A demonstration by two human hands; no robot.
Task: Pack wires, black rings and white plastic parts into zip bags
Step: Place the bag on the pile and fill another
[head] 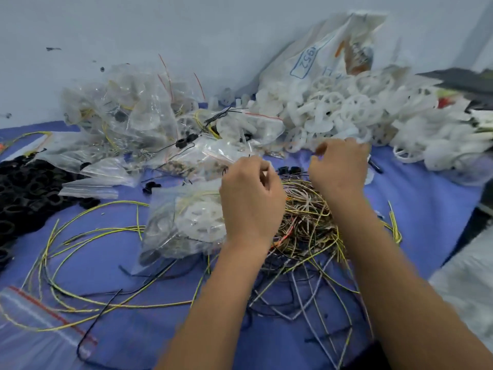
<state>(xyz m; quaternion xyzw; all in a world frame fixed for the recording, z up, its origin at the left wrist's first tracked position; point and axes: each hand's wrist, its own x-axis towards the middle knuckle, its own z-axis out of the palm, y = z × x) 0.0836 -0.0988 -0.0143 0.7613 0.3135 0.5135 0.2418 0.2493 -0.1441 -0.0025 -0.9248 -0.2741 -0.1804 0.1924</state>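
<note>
We take this for a small assembly workshop: a blue-covered table (426,198) heaped with white plastic parts (346,108), black rings (24,188), loose wires (306,222) and filled zip bags (128,110)

Soft, even light is falling across the blue table (426,198), casting hardly any shadow. Motion blur is smearing the white parts (346,108) and the far right edge. Glare is glinting off the bags (128,108). The wide lens is bending the table's edges.
</note>
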